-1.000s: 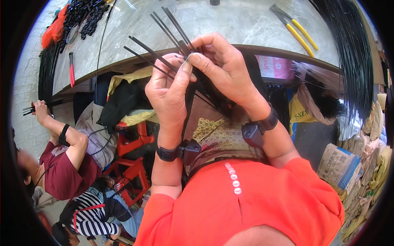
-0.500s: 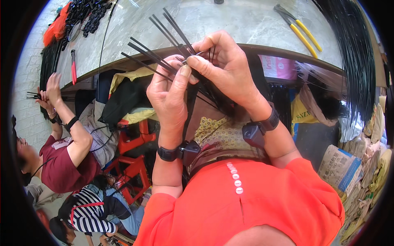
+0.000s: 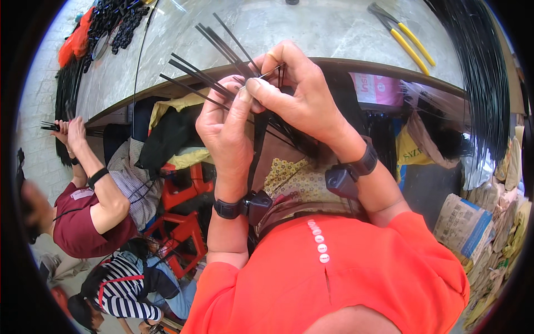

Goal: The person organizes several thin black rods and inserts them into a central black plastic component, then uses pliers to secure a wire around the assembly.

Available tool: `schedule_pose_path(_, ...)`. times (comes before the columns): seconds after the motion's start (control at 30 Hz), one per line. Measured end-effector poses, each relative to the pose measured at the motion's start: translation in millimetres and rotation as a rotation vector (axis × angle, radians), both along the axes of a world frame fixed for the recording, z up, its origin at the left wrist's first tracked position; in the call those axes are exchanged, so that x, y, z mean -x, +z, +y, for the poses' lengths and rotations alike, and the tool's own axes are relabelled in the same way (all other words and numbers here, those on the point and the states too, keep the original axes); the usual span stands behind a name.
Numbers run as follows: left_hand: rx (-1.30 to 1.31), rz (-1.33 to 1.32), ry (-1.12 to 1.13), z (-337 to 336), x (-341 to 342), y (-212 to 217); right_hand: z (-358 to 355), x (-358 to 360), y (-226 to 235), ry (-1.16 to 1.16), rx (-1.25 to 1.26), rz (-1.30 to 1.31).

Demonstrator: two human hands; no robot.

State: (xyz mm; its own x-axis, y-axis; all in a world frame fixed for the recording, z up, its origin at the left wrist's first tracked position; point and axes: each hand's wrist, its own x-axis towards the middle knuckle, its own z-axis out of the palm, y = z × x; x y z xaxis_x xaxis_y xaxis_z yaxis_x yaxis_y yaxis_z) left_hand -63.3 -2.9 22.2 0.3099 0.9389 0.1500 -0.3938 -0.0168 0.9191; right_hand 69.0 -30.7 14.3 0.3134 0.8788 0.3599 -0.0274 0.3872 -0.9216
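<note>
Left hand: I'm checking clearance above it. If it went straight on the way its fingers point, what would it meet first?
Probably the right hand, already touching the left hand at the black strips; beyond lies the grey tabletop, though depth is unclear.

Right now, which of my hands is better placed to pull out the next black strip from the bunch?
Probably the right hand. Its fingertips already pinch at the top of the black strips, above the left hand. The left hand is wrapped around the bunch, thumb pressed on it, so it looks busy gripping.
</note>
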Motion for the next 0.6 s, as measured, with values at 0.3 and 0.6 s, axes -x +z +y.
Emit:
schedule_pose_path(0.3, -0.011, 0.002, -0.023, 0.6, -1.4, -3.6, 1.6, 2.9, -5.0, -0.046, 0.000, 0.103)
schedule_pose_path(0.6, -0.029, 0.014, 0.003, -1.2, -4.0, -2.3, 1.4, 2.2, -2.5, -0.046, 0.005, 0.099)
